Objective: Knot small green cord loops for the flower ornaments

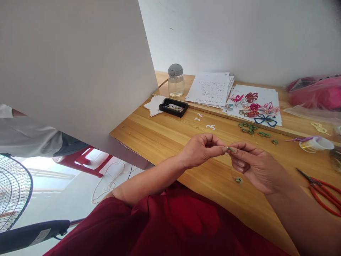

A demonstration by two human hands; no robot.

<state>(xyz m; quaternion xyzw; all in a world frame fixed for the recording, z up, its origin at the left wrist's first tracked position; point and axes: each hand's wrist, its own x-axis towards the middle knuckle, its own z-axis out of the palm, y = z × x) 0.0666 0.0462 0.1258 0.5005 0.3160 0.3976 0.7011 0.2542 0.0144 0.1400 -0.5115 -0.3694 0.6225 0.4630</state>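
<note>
Between my two hands, over the near part of the wooden table, is a small green thread-wrapped piece (232, 149). My left hand (204, 151) pinches its left end between thumb and forefinger. From the other side my right hand (252, 161) grips it with thumb and forefinger, the other fingers curled below. The fingertips hide much of the piece. Below the right hand, a little green wrapped ring (239, 180) lies on the table, with a thin strand just above it. More green wrapped rings (247, 128) lie in a cluster beyond my hands.
Red-handled scissors (319, 186) and a spool (316, 144) lie at right. White paper crescents (210, 127), a black tray (173, 107) of small bits and a bottle (176, 81) are farther back. Colourful thread flowers (253, 106) rest on paper. A partition (80, 64) stands at left.
</note>
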